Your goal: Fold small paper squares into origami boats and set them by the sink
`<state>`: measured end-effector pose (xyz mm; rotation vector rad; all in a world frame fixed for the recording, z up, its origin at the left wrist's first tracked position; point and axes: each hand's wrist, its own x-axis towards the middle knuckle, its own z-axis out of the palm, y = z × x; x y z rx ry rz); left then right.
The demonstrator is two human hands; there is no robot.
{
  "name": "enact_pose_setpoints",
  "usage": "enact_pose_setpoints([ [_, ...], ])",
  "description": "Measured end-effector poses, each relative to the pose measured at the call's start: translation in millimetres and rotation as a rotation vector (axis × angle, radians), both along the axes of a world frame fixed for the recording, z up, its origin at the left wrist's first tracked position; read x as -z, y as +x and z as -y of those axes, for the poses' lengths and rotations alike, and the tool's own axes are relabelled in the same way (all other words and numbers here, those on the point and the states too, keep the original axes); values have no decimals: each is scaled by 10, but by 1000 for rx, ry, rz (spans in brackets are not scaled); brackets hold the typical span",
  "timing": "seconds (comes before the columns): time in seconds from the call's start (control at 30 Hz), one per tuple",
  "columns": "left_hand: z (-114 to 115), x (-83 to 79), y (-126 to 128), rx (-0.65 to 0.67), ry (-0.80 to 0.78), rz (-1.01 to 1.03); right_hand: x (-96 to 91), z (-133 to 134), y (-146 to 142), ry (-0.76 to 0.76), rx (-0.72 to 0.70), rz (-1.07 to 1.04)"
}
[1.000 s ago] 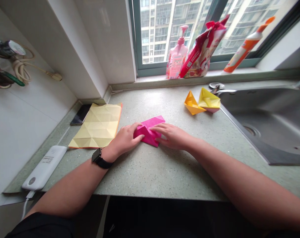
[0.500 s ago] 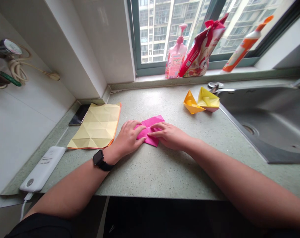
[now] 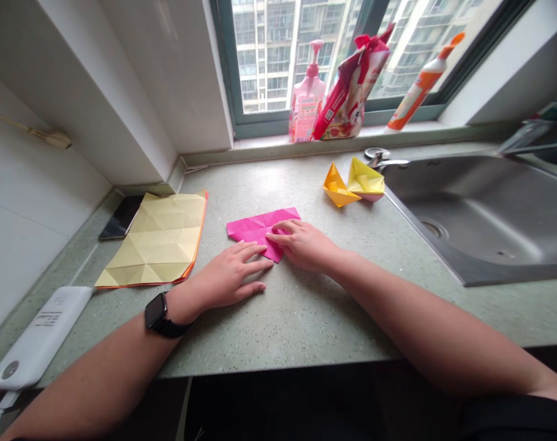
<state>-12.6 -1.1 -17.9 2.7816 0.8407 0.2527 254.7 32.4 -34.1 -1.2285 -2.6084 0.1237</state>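
A folded sheet of pink origami paper (image 3: 260, 225) with creases lies on the counter between my hands. My left hand (image 3: 230, 274), with a black watch (image 3: 157, 312) on its wrist, rests at the paper's lower left edge. Its fingers are spread, and the fingertips reach the near edge while the thumb lies on the counter. Stretched fingers of my right hand (image 3: 306, 246) lie on the paper's right part and cover some of it. What is under those fingers is hidden.
Creased yellow and orange sheets (image 3: 156, 236) lie at left, beside a phone (image 3: 122, 217) and a white power bank (image 3: 41, 337). Orange (image 3: 337, 187) and yellow (image 3: 366, 179) folded paper shapes stand near the steel sink (image 3: 485, 269). A pink pump bottle (image 3: 307, 104) stands on the windowsill.
My left hand has drawn back toward me, uncovering the paper's left part, and its fingers have spread. My right hand stays on the paper. The camera view has shifted to the right.
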Motion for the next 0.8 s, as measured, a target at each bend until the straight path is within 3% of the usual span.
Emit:
enact_pose_setpoints([
  [0.3, 16, -63, 54, -11, -116, 88, -41, -2, -3, -12, -14, 3],
  [0.5, 57, -54, 75, 80, -112, 56, -141, 35, 10, -48, -34, -11],
  [0.8, 34, -50, 96, 47, -172, 35, -103, 56, -19, -8, 3, -13],
])
